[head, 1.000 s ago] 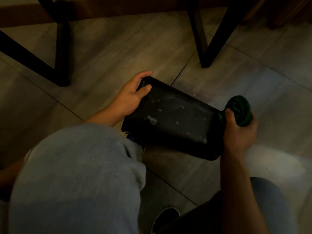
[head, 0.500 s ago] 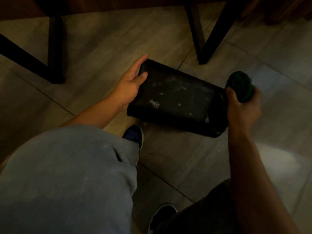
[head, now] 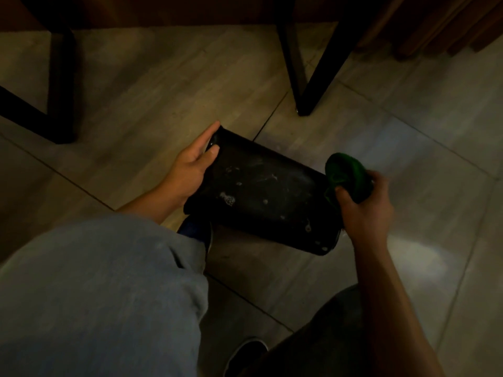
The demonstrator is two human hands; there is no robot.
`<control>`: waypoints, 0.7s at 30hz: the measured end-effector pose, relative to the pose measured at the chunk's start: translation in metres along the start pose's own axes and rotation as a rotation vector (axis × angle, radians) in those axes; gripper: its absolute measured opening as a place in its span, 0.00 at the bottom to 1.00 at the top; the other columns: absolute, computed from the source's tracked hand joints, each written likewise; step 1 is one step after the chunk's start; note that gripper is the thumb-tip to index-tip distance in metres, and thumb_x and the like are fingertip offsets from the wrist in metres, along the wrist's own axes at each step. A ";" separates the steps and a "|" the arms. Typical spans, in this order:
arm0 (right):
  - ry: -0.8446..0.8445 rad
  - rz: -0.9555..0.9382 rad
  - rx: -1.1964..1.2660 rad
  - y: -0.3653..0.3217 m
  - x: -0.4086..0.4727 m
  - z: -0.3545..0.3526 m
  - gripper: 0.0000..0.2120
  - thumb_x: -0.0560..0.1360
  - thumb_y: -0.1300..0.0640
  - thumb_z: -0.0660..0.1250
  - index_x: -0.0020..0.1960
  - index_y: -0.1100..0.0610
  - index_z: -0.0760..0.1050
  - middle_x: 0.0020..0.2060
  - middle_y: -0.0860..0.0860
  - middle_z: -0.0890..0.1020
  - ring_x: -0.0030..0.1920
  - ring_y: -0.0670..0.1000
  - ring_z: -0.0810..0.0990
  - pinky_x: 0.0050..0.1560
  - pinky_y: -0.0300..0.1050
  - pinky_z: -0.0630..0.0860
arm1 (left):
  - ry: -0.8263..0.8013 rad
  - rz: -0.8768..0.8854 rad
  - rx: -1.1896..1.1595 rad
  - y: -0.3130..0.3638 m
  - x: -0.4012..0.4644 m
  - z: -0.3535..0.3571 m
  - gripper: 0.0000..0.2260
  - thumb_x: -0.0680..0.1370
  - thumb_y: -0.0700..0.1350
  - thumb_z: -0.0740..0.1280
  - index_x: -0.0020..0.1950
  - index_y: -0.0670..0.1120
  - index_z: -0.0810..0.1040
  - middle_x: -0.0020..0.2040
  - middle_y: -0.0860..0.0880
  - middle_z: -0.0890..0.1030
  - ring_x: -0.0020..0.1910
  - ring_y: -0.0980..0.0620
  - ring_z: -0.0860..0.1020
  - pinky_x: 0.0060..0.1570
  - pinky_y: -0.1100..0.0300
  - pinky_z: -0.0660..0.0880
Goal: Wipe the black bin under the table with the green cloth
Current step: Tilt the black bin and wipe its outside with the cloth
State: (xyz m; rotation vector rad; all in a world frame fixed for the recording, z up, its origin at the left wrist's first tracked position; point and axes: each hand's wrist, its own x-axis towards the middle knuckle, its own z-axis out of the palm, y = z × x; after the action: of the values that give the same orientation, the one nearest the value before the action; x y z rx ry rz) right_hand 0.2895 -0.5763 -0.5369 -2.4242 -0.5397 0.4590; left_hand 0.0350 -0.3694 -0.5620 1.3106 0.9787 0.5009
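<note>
The black bin [head: 266, 197] lies tilted on its side just above the tiled floor, its broad face flecked with pale spots. My left hand [head: 190, 167] grips its upper left end, thumb on the face and fingers along the edge. My right hand [head: 364, 202] holds the bunched green cloth [head: 348, 172] against the bin's right end. The bin's far side and its opening are hidden.
Black table legs stand on the floor at the left [head: 60, 85] and behind the bin [head: 304, 77]. Wooden furniture [head: 435, 23] fills the top right. My knees in grey trousers [head: 95, 295] and a dark shoe [head: 245, 355] take up the foreground.
The bin and both hands have shifted a little in the view as the head moved. The right hand with the cloth stays at the bin's right end, slightly raised.
</note>
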 end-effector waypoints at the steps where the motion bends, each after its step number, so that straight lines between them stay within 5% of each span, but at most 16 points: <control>1: -0.036 0.010 -0.041 0.000 0.002 -0.003 0.28 0.76 0.51 0.75 0.71 0.55 0.69 0.63 0.58 0.80 0.59 0.60 0.81 0.54 0.52 0.78 | -0.003 0.005 0.005 -0.002 -0.001 0.000 0.22 0.87 0.42 0.59 0.80 0.55 0.65 0.79 0.55 0.67 0.79 0.56 0.67 0.81 0.53 0.61; 3: -0.106 0.002 -0.130 0.000 0.009 -0.010 0.25 0.75 0.52 0.75 0.66 0.60 0.70 0.58 0.59 0.78 0.52 0.59 0.79 0.46 0.49 0.72 | -0.009 0.007 0.005 -0.004 -0.003 -0.001 0.21 0.87 0.42 0.60 0.80 0.55 0.66 0.77 0.57 0.70 0.77 0.59 0.69 0.79 0.56 0.63; 7: -0.130 -0.076 -0.123 -0.001 0.010 -0.008 0.24 0.72 0.52 0.76 0.60 0.59 0.69 0.55 0.55 0.71 0.51 0.54 0.73 0.47 0.47 0.68 | -0.004 0.003 0.004 -0.003 -0.005 0.000 0.21 0.87 0.41 0.60 0.79 0.54 0.67 0.69 0.65 0.74 0.66 0.70 0.75 0.65 0.71 0.71; 12: -0.148 -0.030 0.018 -0.007 0.022 0.013 0.25 0.67 0.41 0.71 0.54 0.56 0.67 0.48 0.57 0.75 0.48 0.60 0.79 0.41 0.49 0.72 | 0.043 0.031 0.029 0.000 -0.001 0.003 0.20 0.87 0.39 0.60 0.78 0.49 0.68 0.70 0.60 0.75 0.63 0.71 0.76 0.68 0.69 0.71; 16: -0.137 -0.101 -0.024 -0.015 0.040 0.010 0.27 0.75 0.54 0.74 0.70 0.53 0.68 0.65 0.58 0.76 0.62 0.55 0.79 0.57 0.48 0.77 | 0.062 0.024 0.020 0.000 0.005 0.009 0.19 0.87 0.39 0.59 0.78 0.50 0.69 0.71 0.58 0.72 0.62 0.75 0.75 0.62 0.75 0.70; 19: -0.064 -0.220 -0.051 -0.012 0.031 0.007 0.31 0.77 0.59 0.71 0.78 0.50 0.67 0.77 0.55 0.69 0.68 0.51 0.74 0.65 0.41 0.71 | 0.057 0.026 0.030 -0.003 0.006 0.012 0.20 0.87 0.40 0.60 0.79 0.50 0.68 0.76 0.55 0.70 0.74 0.63 0.71 0.75 0.65 0.65; 21: -0.020 -0.228 -0.034 -0.003 0.010 0.014 0.28 0.77 0.53 0.68 0.77 0.50 0.71 0.80 0.54 0.66 0.74 0.57 0.73 0.72 0.49 0.71 | 0.063 0.027 0.026 -0.008 0.007 0.012 0.20 0.87 0.41 0.60 0.79 0.52 0.68 0.77 0.54 0.71 0.77 0.57 0.69 0.79 0.58 0.62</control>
State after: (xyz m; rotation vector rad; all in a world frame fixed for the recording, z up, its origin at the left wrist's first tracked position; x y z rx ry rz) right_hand 0.2907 -0.5627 -0.5476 -2.3553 -0.8272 0.3798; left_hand 0.0473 -0.3729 -0.5721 1.3392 1.0235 0.5545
